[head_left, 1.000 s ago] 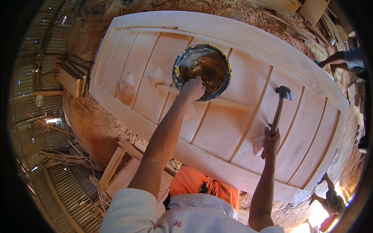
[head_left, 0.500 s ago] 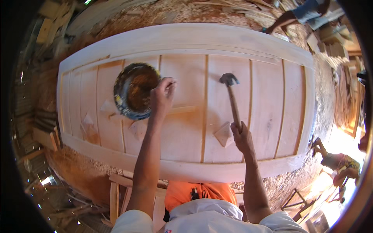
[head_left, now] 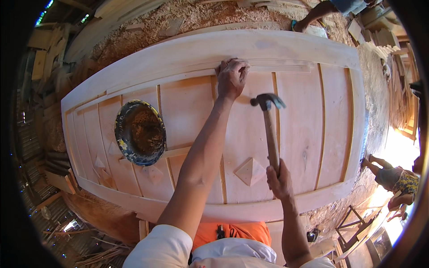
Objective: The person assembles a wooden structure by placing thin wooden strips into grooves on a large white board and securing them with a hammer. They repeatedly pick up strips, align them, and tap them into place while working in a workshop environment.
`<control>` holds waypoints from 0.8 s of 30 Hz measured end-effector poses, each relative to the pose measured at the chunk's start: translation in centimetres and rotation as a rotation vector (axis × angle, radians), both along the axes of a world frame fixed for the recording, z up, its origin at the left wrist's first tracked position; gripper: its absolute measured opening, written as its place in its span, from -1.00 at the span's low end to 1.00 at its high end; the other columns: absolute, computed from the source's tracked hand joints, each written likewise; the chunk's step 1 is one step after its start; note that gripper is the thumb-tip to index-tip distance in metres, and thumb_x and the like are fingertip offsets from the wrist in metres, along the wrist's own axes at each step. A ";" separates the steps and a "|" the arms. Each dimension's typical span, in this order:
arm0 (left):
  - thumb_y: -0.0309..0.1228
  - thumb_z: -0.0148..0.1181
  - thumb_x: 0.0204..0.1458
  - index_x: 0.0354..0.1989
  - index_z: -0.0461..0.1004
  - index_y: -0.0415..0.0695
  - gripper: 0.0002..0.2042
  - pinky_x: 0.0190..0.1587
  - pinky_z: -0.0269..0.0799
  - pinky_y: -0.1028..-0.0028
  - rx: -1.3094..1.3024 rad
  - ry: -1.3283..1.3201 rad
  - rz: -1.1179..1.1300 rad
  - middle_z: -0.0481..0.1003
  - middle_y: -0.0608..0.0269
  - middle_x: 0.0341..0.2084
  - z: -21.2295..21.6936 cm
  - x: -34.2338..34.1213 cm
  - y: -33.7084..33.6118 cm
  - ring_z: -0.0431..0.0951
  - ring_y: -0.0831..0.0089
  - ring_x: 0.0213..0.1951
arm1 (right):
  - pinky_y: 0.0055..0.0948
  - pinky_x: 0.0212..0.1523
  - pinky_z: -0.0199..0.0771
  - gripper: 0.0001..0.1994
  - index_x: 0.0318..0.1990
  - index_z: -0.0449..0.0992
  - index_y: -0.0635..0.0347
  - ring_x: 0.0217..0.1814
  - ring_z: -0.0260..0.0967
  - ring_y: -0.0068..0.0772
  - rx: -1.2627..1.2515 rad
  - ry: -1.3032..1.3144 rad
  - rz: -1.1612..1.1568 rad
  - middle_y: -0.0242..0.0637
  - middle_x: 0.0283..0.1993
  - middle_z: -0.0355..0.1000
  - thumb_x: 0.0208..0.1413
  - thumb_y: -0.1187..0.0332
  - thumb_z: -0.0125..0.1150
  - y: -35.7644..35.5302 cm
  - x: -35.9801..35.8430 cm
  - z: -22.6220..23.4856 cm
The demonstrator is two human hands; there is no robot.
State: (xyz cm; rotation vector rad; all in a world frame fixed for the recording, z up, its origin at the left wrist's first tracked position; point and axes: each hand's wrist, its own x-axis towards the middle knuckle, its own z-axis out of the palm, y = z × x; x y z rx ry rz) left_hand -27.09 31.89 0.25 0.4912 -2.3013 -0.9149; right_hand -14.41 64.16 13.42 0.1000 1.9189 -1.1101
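A pale wooden door panel [head_left: 190, 98] with upright grooves lies flat before me. At its far side my left hand [head_left: 232, 78] is closed, fingertips pressed together against the thin moulding strip [head_left: 277, 66]; what they pinch, if anything, is too small to make out. My right hand [head_left: 279, 179] grips the wooden handle of a claw hammer [head_left: 270, 120]. The hammer head is raised over the panel, to the right of my left hand and apart from it. Nearer me, a pyramid-shaped wooden block [head_left: 250, 172] rests on the panel.
A dark, paint-spattered bowl [head_left: 140, 132] with brown contents sits on the panel's left half, by a loose wooden strip [head_left: 176, 152]. Beyond the panel lie wood shavings [head_left: 196, 18]. One person's leg [head_left: 313, 15] shows at far right, another person [head_left: 393, 181] at right.
My left hand has gone from beside the bowl, away and rightward, to the far moulding. The hammer stays in my right hand, its head now slightly lower in view. My view has shifted.
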 end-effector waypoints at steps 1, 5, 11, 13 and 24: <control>-0.38 0.33 0.13 -0.17 0.64 0.07 -0.88 0.21 0.24 0.10 -0.012 0.018 0.001 0.65 0.37 -0.12 -0.1 0.0 0.0 0.52 0.22 0.14 | -0.40 -0.46 0.41 -0.51 0.22 0.32 0.47 -0.50 0.35 -0.54 -0.001 0.056 -0.002 -0.31 -0.51 0.41 0.45 0.14 0.11 -0.7 -0.8 -0.1; -0.41 0.32 0.10 -0.22 0.64 0.07 -0.90 0.20 0.26 0.12 -0.056 0.008 0.039 0.65 0.39 -0.14 -0.1 0.0 0.2 0.52 0.26 0.15 | -0.40 -0.47 0.38 -0.50 0.26 0.29 0.45 -0.52 0.31 -0.53 -0.005 0.217 0.027 -0.33 -0.52 0.39 0.49 0.11 -0.03 -3.1 -4.2 0.9; -0.44 0.34 0.06 -0.28 0.64 0.06 -0.92 0.18 0.28 0.12 -0.037 0.036 0.034 0.66 0.41 -0.18 -0.2 -0.1 0.1 0.52 0.27 0.15 | -0.40 -0.47 0.35 -0.55 0.27 0.35 0.35 -0.55 0.25 -0.54 -0.106 0.339 0.004 -0.31 -0.54 0.32 0.51 0.13 -0.10 -5.2 -6.1 2.7; -0.43 0.35 0.06 -0.28 0.65 0.06 -0.92 0.17 0.29 0.12 -0.031 0.040 0.014 0.66 0.42 -0.19 -0.3 0.0 -0.2 0.53 0.26 0.14 | -0.38 -0.46 0.35 -0.56 0.27 0.37 0.34 -0.54 0.27 -0.52 -0.071 0.374 0.025 -0.30 -0.53 0.33 0.51 0.14 -0.10 -6.5 -6.5 2.1; -0.18 0.43 0.04 0.03 0.61 0.06 -0.63 0.31 0.22 0.02 -0.113 -0.257 -0.230 0.58 0.31 0.12 0.5 0.6 -3.6 0.42 0.18 0.29 | -0.48 -0.56 0.25 -0.55 0.27 0.38 0.33 -0.60 0.20 -0.62 -0.034 0.480 0.040 -0.43 -0.60 0.23 0.53 0.12 -0.14 -4.6 -4.0 0.7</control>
